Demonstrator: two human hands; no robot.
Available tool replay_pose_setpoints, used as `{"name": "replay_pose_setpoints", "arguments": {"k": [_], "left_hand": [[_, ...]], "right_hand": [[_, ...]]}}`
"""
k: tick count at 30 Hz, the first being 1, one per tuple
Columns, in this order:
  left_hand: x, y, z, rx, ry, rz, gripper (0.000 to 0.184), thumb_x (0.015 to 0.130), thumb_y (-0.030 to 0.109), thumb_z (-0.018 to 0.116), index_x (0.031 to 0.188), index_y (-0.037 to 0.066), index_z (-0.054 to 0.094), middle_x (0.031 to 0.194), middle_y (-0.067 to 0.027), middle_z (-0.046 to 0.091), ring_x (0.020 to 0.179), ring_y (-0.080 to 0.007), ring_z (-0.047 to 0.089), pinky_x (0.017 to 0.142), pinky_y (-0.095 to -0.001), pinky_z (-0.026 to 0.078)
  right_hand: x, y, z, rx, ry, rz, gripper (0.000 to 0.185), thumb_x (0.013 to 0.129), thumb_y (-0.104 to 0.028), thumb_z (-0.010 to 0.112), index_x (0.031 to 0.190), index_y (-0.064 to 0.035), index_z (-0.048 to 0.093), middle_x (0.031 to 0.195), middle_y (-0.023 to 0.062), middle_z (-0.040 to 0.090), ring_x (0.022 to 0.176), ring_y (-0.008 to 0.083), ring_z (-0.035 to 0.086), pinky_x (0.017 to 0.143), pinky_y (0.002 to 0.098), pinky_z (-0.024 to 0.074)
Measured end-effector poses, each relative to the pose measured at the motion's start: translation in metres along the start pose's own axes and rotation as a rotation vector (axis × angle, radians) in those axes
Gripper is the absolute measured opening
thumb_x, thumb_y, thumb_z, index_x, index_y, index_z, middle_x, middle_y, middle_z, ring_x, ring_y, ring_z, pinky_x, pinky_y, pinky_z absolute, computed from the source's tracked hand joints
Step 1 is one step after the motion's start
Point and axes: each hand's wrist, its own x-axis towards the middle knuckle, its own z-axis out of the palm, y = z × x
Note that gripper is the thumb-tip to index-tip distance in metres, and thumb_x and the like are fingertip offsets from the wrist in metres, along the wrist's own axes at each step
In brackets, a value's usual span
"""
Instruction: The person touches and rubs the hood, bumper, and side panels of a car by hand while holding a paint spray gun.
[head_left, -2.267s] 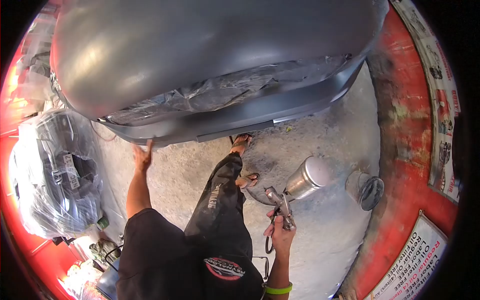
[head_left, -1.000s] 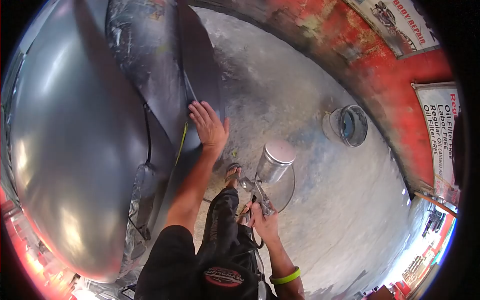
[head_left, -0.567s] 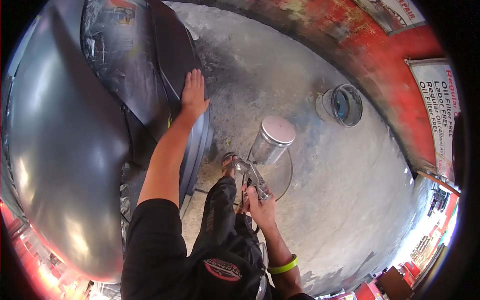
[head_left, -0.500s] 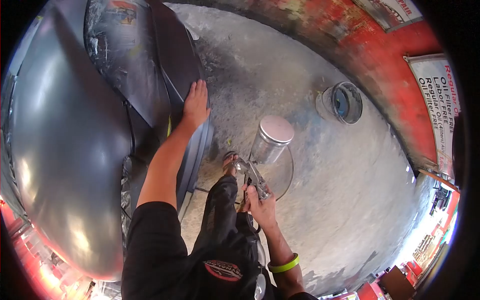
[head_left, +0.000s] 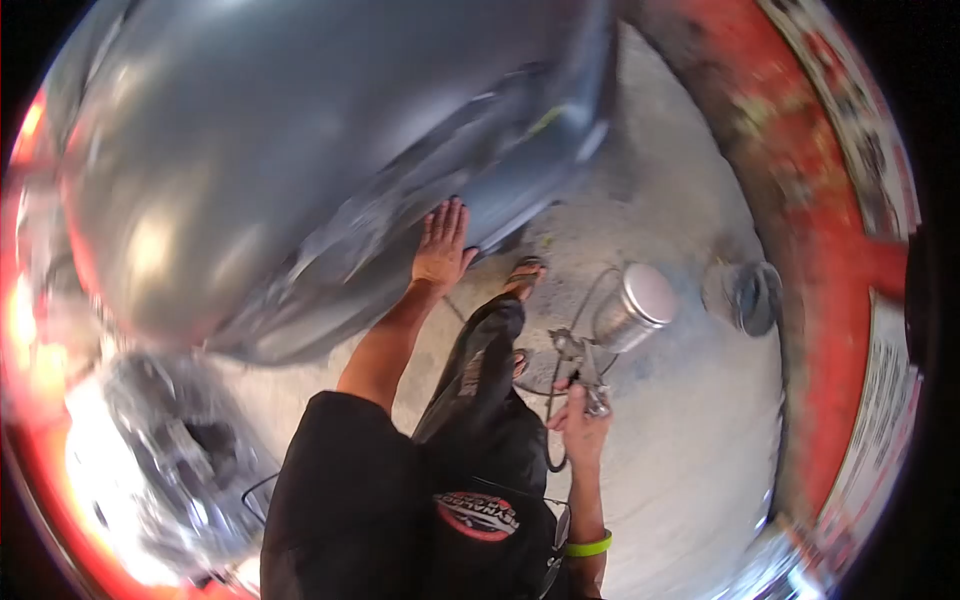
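A dark grey car body (head_left: 300, 150) fills the upper left, its paint smooth and shiny over the rounded part. My left hand (head_left: 440, 245) lies flat with fingers stretched out over the car's lower edge panel; whether the palm presses on it I cannot tell. In my right hand (head_left: 585, 430) is a metal spray gun (head_left: 578, 362), fingers wrapped round its handle. A silver paint cup (head_left: 635, 310) with a flat lid is on the gun, out over the floor. A dark hose (head_left: 552, 445) hangs in a loop beside the handle.
A bucket (head_left: 716, 295) with a dark inside stands on the concrete floor (head_left: 680, 430) by the red wall (head_left: 800, 190). Printed banners (head_left: 880, 400) hang there. At lower left sits a bulky thing under clear plastic (head_left: 170, 470). My sandalled foot (head_left: 525, 275) is close to the car.
My view has turned, bringing the car across the top and the plastic-covered thing into sight. My left hand has shifted along the car's lower panel. The spray gun stays in my right hand.
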Motion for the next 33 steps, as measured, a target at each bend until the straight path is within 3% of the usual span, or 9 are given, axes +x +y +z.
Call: {"name": "replay_pose_setpoints", "arguments": {"k": [4, 8, 13, 14, 15, 24, 27, 30, 33], "left_hand": [[-0.146, -0.062, -0.01, -0.029, 0.032, -0.205, 0.09, 0.093, 0.043, 0.066, 0.159, -0.002, 0.025, 0.168, -0.0206, 0.023, 0.156, -0.0389, 0.021, 0.125, -0.0547, 0.019], [-0.191, -0.134, 0.033, -0.032, 0.039, -0.38, 0.092, 0.094, 0.046, 0.066, 0.16, -0.001, 0.024, 0.169, -0.0198, 0.02, 0.157, -0.0378, 0.018, 0.126, -0.0547, 0.018], [-0.291, -0.171, 0.0, -0.052, 0.117, -0.582, 0.094, 0.095, 0.052, 0.062, 0.162, 0.0, 0.02, 0.171, -0.0193, 0.016, 0.159, -0.037, 0.012, 0.127, -0.0539, 0.014], [-0.302, -0.178, -0.001, -0.064, 0.146, -0.603, 0.094, 0.097, 0.052, 0.06, 0.163, 0.0, 0.017, 0.17, -0.0227, 0.016, 0.157, -0.0423, 0.013, 0.126, -0.0571, 0.014], [-0.306, -0.18, -0.002, -0.021, 0.092, -0.653, 0.095, 0.097, 0.053, 0.059, 0.163, 0.0, 0.017, 0.171, -0.0187, 0.013, 0.159, -0.0364, 0.009, 0.128, -0.053, 0.012], [-0.41, -0.263, -0.053, 0.042, 0.01, -0.686, 0.093, 0.097, 0.051, 0.06, 0.164, 0.003, 0.017, 0.173, -0.014, 0.011, 0.16, -0.032, 0.01, 0.126, -0.0575, 0.013], [-0.432, -0.306, -0.074, 0.132, -0.114, -0.607, 0.093, 0.095, 0.048, 0.065, 0.165, 0.008, 0.018, 0.173, -0.0102, 0.013, 0.16, -0.0299, 0.012, 0.126, -0.0598, 0.012], [-0.462, -0.348, -0.097, 0.228, -0.185, -0.543, 0.098, 0.093, 0.049, 0.068, 0.164, 0.004, 0.018, 0.172, -0.0158, 0.013, 0.159, -0.0324, 0.012, 0.125, -0.0626, 0.012], [-0.534, -0.416, -0.085, -0.03, 0.322, -0.904, 0.101, 0.091, 0.049, 0.069, 0.162, -0.003, 0.018, 0.17, -0.0236, 0.015, 0.158, -0.0372, 0.011, 0.123, -0.0655, 0.011]], "right_hand": [[-0.049, 0.039, 0.019, -0.105, -0.106, -0.144, 0.041, 0.106, -0.038, 0.059, 0.115, 0.0014, 0.063, 0.097, 0.0089, 0.071, 0.049, 0.0113, 0.06, 0.044, 0.0235, 0.0437], [0.004, 0.035, 0.061, -0.118, -0.162, -0.164, 0.038, 0.103, -0.032, 0.064, 0.116, 0.0031, 0.061, 0.097, 0.0083, 0.071, 0.05, 0.0095, 0.06, 0.043, 0.0226, 0.0458], [-0.045, 0.047, 0.087, -0.202, -0.284, -0.216, 0.039, 0.102, -0.034, 0.066, 0.116, 0.0018, 0.063, 0.098, 0.0078, 0.071, 0.049, 0.0093, 0.058, 0.045, 0.0233, 0.0463], [-0.05, 0.048, 0.092, -0.247, -0.305, -0.22, 0.04, 0.103, -0.036, 0.064, 0.115, 0.0014, 0.064, 0.098, 0.0077, 0.07, 0.049, 0.0101, 0.059, 0.044, 0.0235, 0.0454], [-0.05, 0.047, 0.095, -0.29, -0.323, -0.221, 0.041, 0.104, -0.038, 0.063, 0.115, 0.0011, 0.064, 0.097, 0.0075, 0.07, 0.049, 0.0108, 0.059, 0.044, 0.0238, 0.0446], [-0.123, 0.081, 0.16, -0.288, -0.44, -0.203, 0.04, 0.104, -0.034, 0.063, 0.12, 0.0019, 0.062, 0.102, 0.008, 0.07, 0.051, 0.0092, 0.058, 0.045, 0.0238, 0.0457], [-0.143, 0.1, 0.194, -0.233, -0.385, -0.135, 0.044, 0.101, -0.035, 0.068, 0.123, 0.0034, 0.061, 0.1, 0.0099, 0.071, 0.053, 0.0098, 0.059, 0.048, 0.0245, 0.0481], [-0.188, 0.14, 0.215, -0.218, -0.242, -0.137, 0.037, 0.102, -0.03, 0.066, 0.119, 0.0024, 0.062, 0.096, 0.0088, 0.071, 0.052, 0.0088, 0.058, 0.047, 0.0242, 0.0465], [-0.249, 0.199, 0.225, -0.207, -0.051, -0.051, 0.035, 0.107, -0.032, 0.058, 0.113, 0.0017, 0.064, 0.095, 0.0082, 0.071, 0.05, 0.0103, 0.06, 0.044, 0.0249, 0.0455]]}}
